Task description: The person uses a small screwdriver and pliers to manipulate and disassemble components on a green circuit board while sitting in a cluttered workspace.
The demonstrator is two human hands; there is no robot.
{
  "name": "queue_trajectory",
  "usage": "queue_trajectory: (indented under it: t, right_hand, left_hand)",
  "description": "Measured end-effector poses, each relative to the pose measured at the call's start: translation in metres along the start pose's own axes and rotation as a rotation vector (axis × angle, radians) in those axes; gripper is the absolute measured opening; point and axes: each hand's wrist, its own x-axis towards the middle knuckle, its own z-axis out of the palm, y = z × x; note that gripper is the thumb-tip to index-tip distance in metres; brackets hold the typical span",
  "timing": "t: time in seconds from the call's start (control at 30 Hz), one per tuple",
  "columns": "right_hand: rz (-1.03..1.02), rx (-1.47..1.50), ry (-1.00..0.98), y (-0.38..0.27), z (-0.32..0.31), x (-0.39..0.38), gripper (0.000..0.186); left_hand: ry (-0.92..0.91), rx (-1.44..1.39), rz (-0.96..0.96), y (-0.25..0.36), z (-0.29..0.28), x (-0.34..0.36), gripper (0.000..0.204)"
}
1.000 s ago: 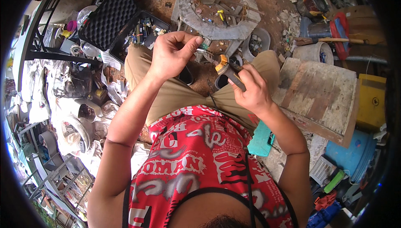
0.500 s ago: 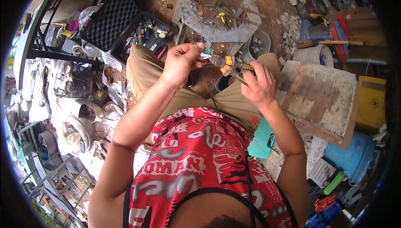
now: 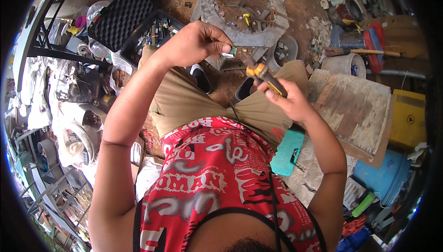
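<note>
Between the thumb and fingers of my left hand (image 3: 191, 44) is a small green circuit board (image 3: 232, 50) with a pale metal part along its edge. My right hand (image 3: 293, 102) grips a pair of pliers (image 3: 272, 82) with yellow and black handles. The jaws point up toward the board but are apart from it, and blur hides how far they are spread. Both hands are raised over my knees. Beyond my left hand, an open black case (image 3: 121, 14) with a foam-lined lid holds several small parts.
A grey eight-sided ring frame (image 3: 203, 12) stands ahead, with a small yellow tool (image 3: 248, 20) inside its opening. A grey bucket (image 3: 295, 44) of scraps is beside it. At my right lie a worn wooden board (image 3: 350, 109) and a teal case (image 3: 288, 153). Clutter fills the left side.
My left hand has risen and turned, carrying the board slightly right. The pliers, which were at the board, have come away from it and tilted as my right hand moved a little down and right.
</note>
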Motion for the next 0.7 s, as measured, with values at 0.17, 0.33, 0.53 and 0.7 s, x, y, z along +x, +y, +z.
queue_trajectory:
  t: [0.17, 0.33, 0.53, 0.7]
  right_hand:
    - [0.076, 0.413, -0.182, -0.007, 0.008, -0.001, 0.023]
    - [0.08, 0.336, -0.226, -0.009, 0.003, 0.006, 0.022]
    - [0.12, 0.251, -0.274, -0.009, -0.003, 0.007, 0.023]
    - [0.275, 0.389, -0.205, -0.027, 0.003, 0.006, 0.022]
  left_hand:
    - [-0.013, 0.121, 0.114, 0.004, -0.003, -0.003, 0.017]
    - [-0.079, 0.234, 0.127, 0.011, -0.004, -0.005, 0.015]
    - [-0.037, 0.454, 0.314, 0.015, 0.001, -0.004, 0.011]
    - [0.02, 0.484, 0.275, 0.016, 0.004, -0.007, 0.013]
